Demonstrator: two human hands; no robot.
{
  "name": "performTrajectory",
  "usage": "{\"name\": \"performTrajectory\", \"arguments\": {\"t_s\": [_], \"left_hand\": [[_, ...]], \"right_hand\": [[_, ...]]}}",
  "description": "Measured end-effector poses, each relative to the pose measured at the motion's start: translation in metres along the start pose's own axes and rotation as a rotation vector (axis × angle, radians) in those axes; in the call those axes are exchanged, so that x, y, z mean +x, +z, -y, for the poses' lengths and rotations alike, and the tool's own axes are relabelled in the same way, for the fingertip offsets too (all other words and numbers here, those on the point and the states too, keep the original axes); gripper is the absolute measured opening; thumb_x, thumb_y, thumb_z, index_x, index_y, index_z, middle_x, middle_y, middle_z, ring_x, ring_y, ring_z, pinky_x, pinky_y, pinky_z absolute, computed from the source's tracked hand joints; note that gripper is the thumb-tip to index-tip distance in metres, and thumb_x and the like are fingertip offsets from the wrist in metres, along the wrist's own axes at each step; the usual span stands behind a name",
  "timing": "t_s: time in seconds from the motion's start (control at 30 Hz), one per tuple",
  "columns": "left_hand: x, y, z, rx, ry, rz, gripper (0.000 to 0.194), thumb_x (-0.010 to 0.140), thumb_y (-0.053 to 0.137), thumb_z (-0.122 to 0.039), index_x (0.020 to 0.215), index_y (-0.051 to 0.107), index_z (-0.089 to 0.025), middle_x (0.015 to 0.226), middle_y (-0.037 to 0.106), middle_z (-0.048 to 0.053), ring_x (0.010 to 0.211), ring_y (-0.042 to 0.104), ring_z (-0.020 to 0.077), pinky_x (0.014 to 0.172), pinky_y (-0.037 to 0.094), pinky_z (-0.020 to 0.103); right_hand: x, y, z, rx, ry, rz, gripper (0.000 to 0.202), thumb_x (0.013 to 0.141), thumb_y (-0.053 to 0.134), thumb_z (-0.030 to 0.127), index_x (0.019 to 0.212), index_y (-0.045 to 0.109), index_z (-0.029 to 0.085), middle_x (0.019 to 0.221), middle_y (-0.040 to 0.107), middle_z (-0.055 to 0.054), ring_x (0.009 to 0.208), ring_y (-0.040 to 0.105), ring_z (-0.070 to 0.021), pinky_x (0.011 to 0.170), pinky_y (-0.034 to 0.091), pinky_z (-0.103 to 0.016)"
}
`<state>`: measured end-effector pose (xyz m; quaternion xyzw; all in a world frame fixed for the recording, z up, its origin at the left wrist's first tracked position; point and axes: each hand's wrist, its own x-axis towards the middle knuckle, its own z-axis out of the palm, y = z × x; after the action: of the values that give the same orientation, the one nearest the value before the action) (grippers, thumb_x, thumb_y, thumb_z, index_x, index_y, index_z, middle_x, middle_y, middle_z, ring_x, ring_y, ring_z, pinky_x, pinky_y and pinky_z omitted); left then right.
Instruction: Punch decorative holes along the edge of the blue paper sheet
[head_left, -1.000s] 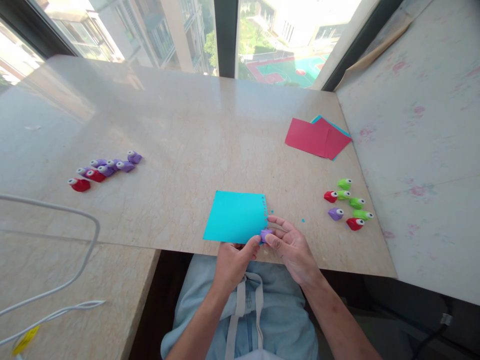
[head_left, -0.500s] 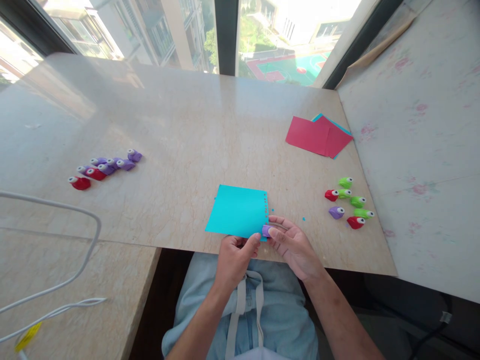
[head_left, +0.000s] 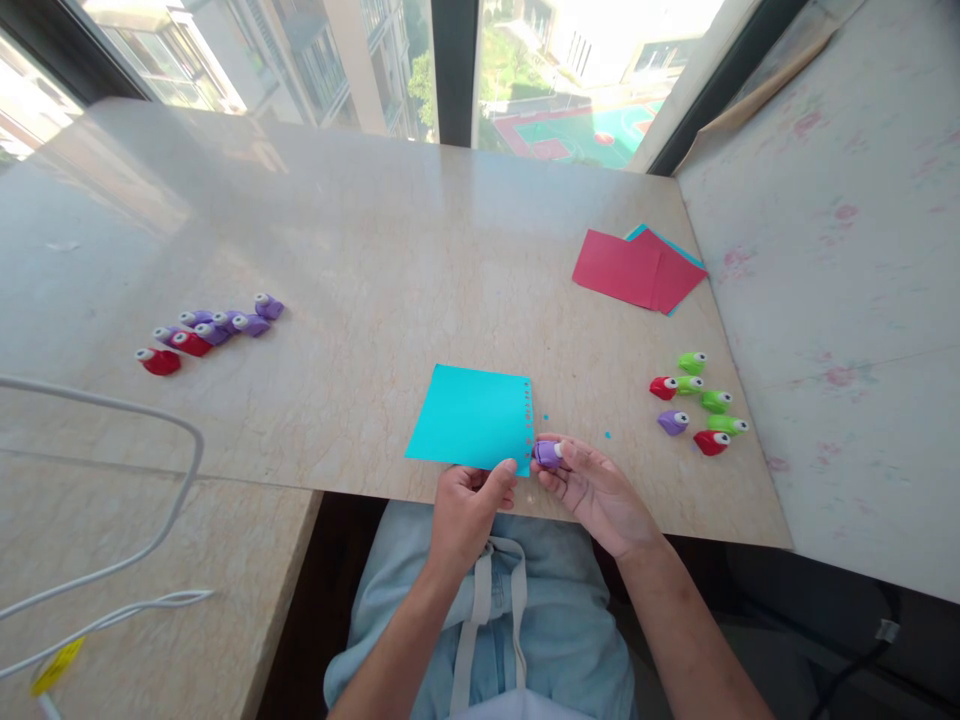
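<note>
A sheet of bright blue paper [head_left: 471, 415] lies near the table's front edge, with a row of small punched holes down its right side. My left hand [head_left: 471, 505] pinches its lower edge near the right corner, thumb on top. My right hand [head_left: 592, 490] holds a small purple punch [head_left: 548, 453] between thumb and fingers, right beside the paper's lower right edge. Whether the punch touches the paper is hard to tell. Tiny blue paper bits [head_left: 607, 435] lie to the right of the sheet.
Purple and red punches [head_left: 214, 333] form a group at the left. Green, red and purple punches [head_left: 716, 402] stand at the right by the wall. Red and blue sheets [head_left: 619, 270] lie at the back right. A white cable [head_left: 184, 500] loops at the far left.
The purple punch in my right hand has moved slightly right, off the paper's edge, and more of it shows. The paper and my left hand have shifted a little left.
</note>
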<state>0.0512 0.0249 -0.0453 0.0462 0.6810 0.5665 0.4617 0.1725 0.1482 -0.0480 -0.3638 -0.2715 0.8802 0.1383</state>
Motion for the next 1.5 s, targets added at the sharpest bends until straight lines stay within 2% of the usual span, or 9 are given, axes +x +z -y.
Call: {"name": "performTrajectory", "arguments": {"t_s": [0.27,0.43,0.57,0.83,1.23,1.37,1.5], "left_hand": [[0.001,0.001,-0.003,-0.076,-0.017,0.001,0.050,0.067,0.076,-0.057,0.069,0.070,-0.007,0.066,0.067,0.010,0.054,0.060,0.0148,0.054,0.054,0.025],[0.001,0.001,-0.005,-0.099,-0.026,-0.016,0.050,0.065,0.077,-0.056,0.067,0.068,-0.007,0.065,0.066,0.010,0.053,0.059,0.0140,0.053,0.053,0.024],[0.001,0.001,-0.005,-0.086,-0.028,-0.017,0.050,0.066,0.076,-0.057,0.068,0.068,-0.007,0.067,0.067,0.011,0.054,0.060,0.0144,0.055,0.053,0.025],[0.000,0.000,-0.001,-0.044,-0.023,-0.013,0.050,0.068,0.074,-0.058,0.070,0.068,-0.008,0.069,0.067,0.011,0.057,0.062,0.0162,0.058,0.053,0.026],[0.001,-0.001,0.000,0.031,-0.018,-0.006,0.056,0.069,0.070,-0.063,0.073,0.068,-0.008,0.071,0.068,0.012,0.060,0.063,0.0190,0.060,0.053,0.030],[0.002,-0.001,0.001,0.051,-0.005,-0.012,0.056,0.068,0.071,-0.064,0.071,0.068,-0.008,0.071,0.067,0.012,0.060,0.063,0.0192,0.061,0.053,0.029],[0.001,-0.002,0.000,0.047,-0.010,-0.016,0.057,0.066,0.072,-0.065,0.071,0.068,-0.008,0.070,0.067,0.011,0.061,0.063,0.0192,0.061,0.053,0.029]], "right_hand": [[-0.003,-0.002,0.001,0.065,0.017,0.036,0.034,0.079,0.080,0.031,0.105,0.073,0.011,0.103,0.070,-0.012,0.087,0.068,-0.0169,0.076,0.058,-0.019],[-0.002,-0.008,0.002,0.275,0.139,0.065,0.037,0.074,0.085,0.031,0.103,0.073,0.010,0.099,0.070,-0.009,0.077,0.066,-0.0100,0.069,0.056,-0.013],[-0.003,-0.011,0.006,0.266,0.082,0.022,0.039,0.072,0.086,0.028,0.103,0.072,0.010,0.094,0.069,-0.008,0.066,0.061,-0.0075,0.058,0.054,-0.013],[-0.008,-0.014,0.020,0.224,0.026,-0.037,0.039,0.068,0.087,0.040,0.091,0.073,0.012,0.077,0.060,-0.003,0.062,0.055,-0.0087,0.055,0.050,-0.016],[-0.019,-0.043,0.033,0.122,-0.105,-0.186,0.041,0.074,0.081,0.053,0.080,0.069,0.014,0.063,0.047,0.001,0.049,0.039,-0.0062,0.043,0.036,-0.017],[-0.026,-0.053,0.041,0.074,-0.174,-0.247,0.046,0.072,0.081,0.055,0.085,0.069,0.013,0.065,0.048,0.001,0.048,0.038,-0.0050,0.043,0.035,-0.016],[-0.031,-0.068,0.048,-0.083,-0.278,-0.365,0.045,0.071,0.083,0.053,0.091,0.069,0.014,0.070,0.054,-0.001,0.052,0.044,-0.0070,0.044,0.038,-0.017]]}}
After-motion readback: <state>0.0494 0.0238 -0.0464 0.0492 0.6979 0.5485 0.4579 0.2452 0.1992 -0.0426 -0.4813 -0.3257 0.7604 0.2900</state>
